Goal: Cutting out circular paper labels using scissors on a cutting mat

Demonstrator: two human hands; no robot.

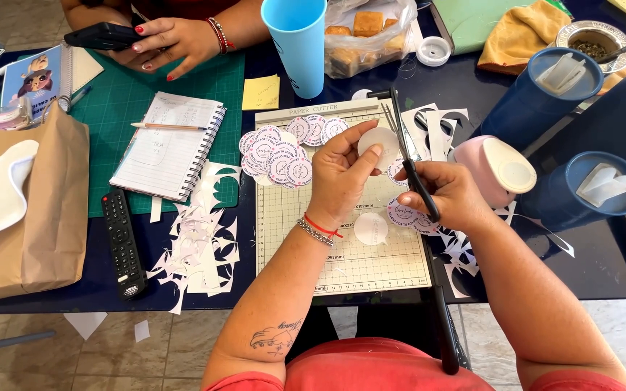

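Note:
My left hand [338, 177] pinches a small round white paper disc [377, 139] above the paper cutter board [291, 239]. In my right hand [454, 195] are black-handled scissors [404, 148], blades pointing up and nearly closed beside the disc's right edge. A pile of several cut round printed stickers [280, 156] lies on the board's upper left. A few more round stickers [402, 213] lie under my right hand, and one blank disc [371, 228] lies at mid-board.
Paper scraps [201, 246] and a black remote [122, 242] lie left of the board, beside a spiral notebook [168, 145] on a green mat. Another person's hands [172, 40] hold a phone at the top. A blue cup [297, 40], pink punch [490, 166], and blue containers [595, 192] stand around.

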